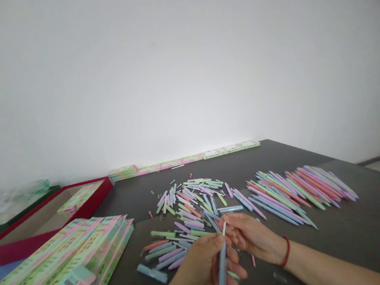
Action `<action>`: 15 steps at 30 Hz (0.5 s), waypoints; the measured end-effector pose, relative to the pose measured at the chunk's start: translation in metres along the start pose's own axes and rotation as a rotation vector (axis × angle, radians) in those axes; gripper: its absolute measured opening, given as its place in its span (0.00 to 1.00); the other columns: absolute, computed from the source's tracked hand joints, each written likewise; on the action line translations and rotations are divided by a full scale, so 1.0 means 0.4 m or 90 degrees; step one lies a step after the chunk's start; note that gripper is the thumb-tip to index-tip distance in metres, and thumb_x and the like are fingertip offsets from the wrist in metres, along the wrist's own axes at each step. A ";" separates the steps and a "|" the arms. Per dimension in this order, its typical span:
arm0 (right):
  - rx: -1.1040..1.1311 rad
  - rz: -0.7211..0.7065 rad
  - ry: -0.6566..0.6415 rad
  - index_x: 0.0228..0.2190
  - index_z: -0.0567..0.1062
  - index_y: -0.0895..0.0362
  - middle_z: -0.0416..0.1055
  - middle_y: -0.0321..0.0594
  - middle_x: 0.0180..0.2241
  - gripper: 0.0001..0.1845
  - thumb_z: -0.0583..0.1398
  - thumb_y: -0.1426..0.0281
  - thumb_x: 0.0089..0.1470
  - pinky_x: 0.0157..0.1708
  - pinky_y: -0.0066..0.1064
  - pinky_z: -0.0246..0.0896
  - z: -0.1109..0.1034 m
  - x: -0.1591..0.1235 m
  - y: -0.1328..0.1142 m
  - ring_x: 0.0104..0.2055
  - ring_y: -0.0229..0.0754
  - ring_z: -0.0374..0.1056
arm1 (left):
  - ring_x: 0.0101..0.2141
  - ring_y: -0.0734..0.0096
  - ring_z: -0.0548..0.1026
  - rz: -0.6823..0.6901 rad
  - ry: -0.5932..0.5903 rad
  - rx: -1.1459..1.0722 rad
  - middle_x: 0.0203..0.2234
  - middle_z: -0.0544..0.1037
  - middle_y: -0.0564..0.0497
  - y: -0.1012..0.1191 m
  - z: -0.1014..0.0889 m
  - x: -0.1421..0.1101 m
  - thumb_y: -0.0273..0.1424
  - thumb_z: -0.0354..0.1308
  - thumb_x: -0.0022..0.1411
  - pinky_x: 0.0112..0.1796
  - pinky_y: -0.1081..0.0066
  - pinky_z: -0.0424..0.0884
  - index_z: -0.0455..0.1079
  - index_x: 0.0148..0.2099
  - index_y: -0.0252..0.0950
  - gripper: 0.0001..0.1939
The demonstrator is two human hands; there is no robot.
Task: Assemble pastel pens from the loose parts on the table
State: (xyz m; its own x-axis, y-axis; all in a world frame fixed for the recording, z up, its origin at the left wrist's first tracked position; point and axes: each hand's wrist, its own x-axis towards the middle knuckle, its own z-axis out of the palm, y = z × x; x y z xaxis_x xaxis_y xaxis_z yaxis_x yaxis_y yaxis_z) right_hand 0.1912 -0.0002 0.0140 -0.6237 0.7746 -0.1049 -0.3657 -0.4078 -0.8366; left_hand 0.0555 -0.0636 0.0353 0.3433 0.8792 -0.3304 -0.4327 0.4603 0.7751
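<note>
My left hand [203,261] is closed around a blue pen barrel [222,268] held upright and slightly tilted. From its top end sticks a thin white rod [224,228], which looks like a pen refill. The fingers of my right hand [247,233] pinch that rod near its tip; a red string bracelet circles the wrist. Just beyond both hands lies a loose heap of pastel pen parts [190,225] in purple, green, blue and coral. A blue piece [152,273] lies apart, left of my left hand.
Long pointed pens [281,196] lie in rows at the right on the dark table [344,235]. Stacked printed packs [67,255] fill the left front, beside a red box [95,195]. Flat cartons [191,159] line the wall. Small clear bits are scattered about.
</note>
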 end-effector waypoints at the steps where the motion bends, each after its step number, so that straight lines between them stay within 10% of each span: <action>1: 0.002 -0.012 0.001 0.26 0.72 0.63 0.65 0.33 0.16 0.16 0.62 0.61 0.50 0.13 0.18 0.49 -0.003 0.000 0.003 0.16 0.28 0.58 | 0.16 0.74 0.75 -0.001 0.010 0.004 0.19 0.74 0.51 0.002 0.001 0.000 0.33 0.49 0.62 0.13 0.81 0.67 0.66 0.33 0.30 0.11; 15: 0.145 0.138 0.087 0.22 0.70 0.63 0.65 0.32 0.17 0.10 0.64 0.70 0.48 0.11 0.12 0.52 -0.019 0.007 0.035 0.14 0.25 0.59 | 0.04 0.83 0.56 -0.032 0.022 0.022 0.06 0.64 0.57 -0.002 -0.024 0.023 0.42 0.47 0.61 0.08 0.81 0.51 0.66 0.23 0.32 0.22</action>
State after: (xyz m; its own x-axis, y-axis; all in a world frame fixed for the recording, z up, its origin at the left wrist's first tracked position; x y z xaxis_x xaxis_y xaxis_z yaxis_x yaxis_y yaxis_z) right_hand 0.1897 0.0000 -0.0022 -0.6110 0.7093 -0.3515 -0.3892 -0.6558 -0.6469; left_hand 0.0510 -0.0549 0.0267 0.3340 0.8593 -0.3873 -0.3862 0.4996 0.7754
